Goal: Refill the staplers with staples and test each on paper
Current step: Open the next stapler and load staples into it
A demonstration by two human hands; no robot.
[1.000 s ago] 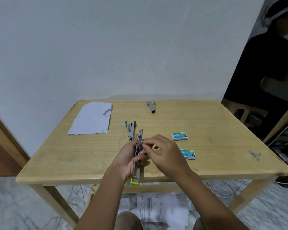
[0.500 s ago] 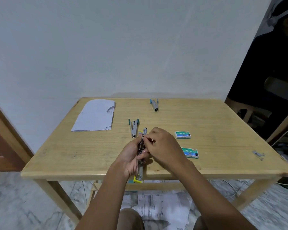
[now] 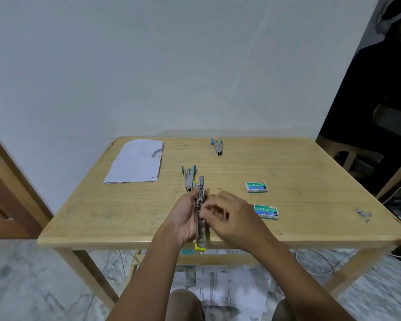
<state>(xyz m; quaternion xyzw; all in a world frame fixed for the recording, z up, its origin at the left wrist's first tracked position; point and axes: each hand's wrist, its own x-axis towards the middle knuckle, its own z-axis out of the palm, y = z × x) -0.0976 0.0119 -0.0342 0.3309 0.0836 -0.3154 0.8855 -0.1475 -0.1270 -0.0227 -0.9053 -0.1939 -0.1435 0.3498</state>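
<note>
My left hand (image 3: 185, 218) grips a yellow-ended stapler (image 3: 200, 214) swung open lengthwise, over the table's near edge. My right hand (image 3: 232, 216) is at the stapler's metal channel, fingers pinched; whether they hold staples is hidden by blur. A green-handled stapler (image 3: 188, 178) lies open just beyond my hands. A blue-handled stapler (image 3: 217, 146) lies near the far edge. Two green staple boxes (image 3: 256, 187) (image 3: 266, 211) sit to the right. A stack of white paper (image 3: 138, 162) lies at the far left.
The wooden table (image 3: 310, 172) stands against a white wall. Loose staple strips (image 3: 362, 214) lie near its right front corner. Printed sheets (image 3: 227, 288) litter the floor under the table. A person in dark clothes (image 3: 380, 89) sits at the right.
My right hand has slid down along the stapler toward me, from its far tip to the middle of the channel. My left hand keeps its grip.
</note>
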